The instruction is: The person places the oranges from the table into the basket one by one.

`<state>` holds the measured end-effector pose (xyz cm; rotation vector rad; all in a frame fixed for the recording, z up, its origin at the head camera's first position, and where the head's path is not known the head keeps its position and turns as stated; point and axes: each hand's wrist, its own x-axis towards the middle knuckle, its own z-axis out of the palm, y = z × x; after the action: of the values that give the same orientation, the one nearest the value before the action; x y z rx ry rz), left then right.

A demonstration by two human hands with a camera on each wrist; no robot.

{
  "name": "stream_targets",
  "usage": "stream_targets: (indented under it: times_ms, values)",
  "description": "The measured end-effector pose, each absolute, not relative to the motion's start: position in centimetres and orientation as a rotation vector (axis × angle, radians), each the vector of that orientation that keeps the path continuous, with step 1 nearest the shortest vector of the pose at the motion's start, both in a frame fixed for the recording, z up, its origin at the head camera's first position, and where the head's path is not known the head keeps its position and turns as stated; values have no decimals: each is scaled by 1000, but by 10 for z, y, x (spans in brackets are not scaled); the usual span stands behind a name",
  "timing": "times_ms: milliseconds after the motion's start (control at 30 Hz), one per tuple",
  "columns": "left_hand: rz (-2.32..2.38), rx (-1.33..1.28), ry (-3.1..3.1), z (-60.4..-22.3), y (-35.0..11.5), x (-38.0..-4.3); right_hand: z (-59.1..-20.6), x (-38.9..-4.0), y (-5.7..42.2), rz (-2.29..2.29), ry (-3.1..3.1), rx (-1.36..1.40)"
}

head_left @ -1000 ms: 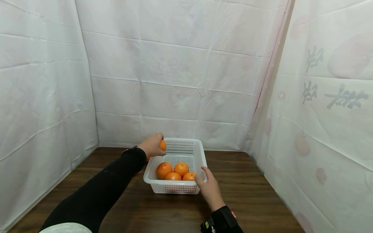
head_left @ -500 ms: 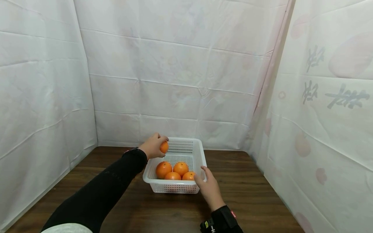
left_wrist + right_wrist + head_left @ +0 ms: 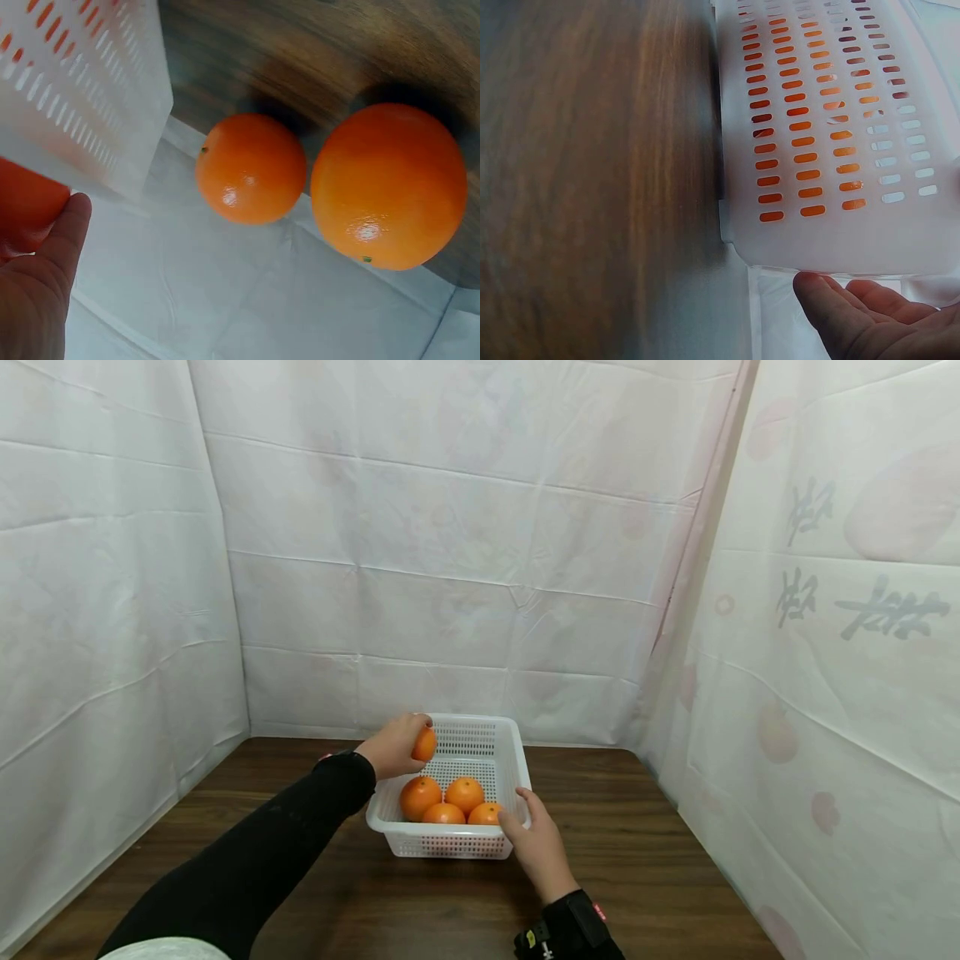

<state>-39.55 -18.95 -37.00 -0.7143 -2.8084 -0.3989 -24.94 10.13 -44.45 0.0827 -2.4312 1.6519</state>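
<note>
A white perforated plastic basket (image 3: 450, 841) stands on the table with several oranges (image 3: 421, 798) gathered in its front half. Over the basket's left rim, my left hand (image 3: 394, 747) grips another orange (image 3: 424, 744), its fingers curled round the fruit. The left wrist view shows this held orange (image 3: 26, 206) just beside the basket wall (image 3: 90, 97). At the front right corner, my right hand (image 3: 538, 843) holds the basket rim between thumb and fingers. From the right wrist, the fingertips (image 3: 810, 285) touch the basket's side.
Two more oranges, a smaller one (image 3: 251, 169) and a larger one (image 3: 388, 186), lie on the table outside the basket; my left arm hides them from the head view. White cloth (image 3: 450, 568) hangs behind and on both sides of the brown wooden table (image 3: 615, 827).
My left hand has moved slightly right with its orange, further over the basket's left rim, then dipped a little. My right hand stays on the basket corner.
</note>
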Motion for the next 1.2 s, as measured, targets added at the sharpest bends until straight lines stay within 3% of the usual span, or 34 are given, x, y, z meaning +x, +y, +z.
stream_targets:
  times_ms: [533, 833, 1200]
  values:
    - [-376, -773, -2725, -391, -198, -379, -446, -250, 102, 1657, -2434, 97]
    - [-407, -679, -2786, -396, -192, -382, -445, -250, 105, 1674, -2431, 82]
    - [-365, -742, -2789, -391, -182, -385, -445, -248, 111, 1682, -2428, 34]
